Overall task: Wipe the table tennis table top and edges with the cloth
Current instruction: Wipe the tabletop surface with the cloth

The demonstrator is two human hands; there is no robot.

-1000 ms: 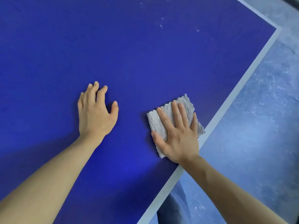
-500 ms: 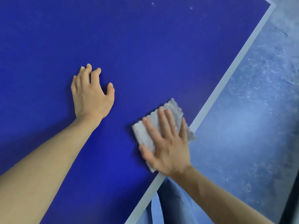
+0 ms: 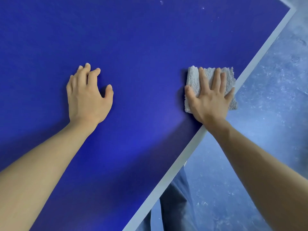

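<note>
Presses a folded grey cloth [image 3: 194,79] flat on the blue table tennis table [image 3: 150,39] with the right hand [image 3: 210,104], fingers straight and spread, none curled round the fabric. Sets the cloth hard against the white edge line [image 3: 260,54], with its right corner poking out past that line and over the floor [image 3: 275,114] beyond. Covers the cloth's middle with palm and fingers, leaving only the far strip, the left side and that corner on show. Rests the left hand [image 3: 86,97] on bare tabletop well in from the white edge line, fingers loosely bent, tips on the surface, gripping nothing; underside of the palm out of sight. Crosses the white edge line with the right forearm, cut off at the frame's lower edge like the left. Stands with a trouser leg [image 3: 175,205] just outside the line, partly hidden under the table. Faces a few pale specks [image 3: 202,8] on the tabletop toward the line's far end, too small to identify.
</note>
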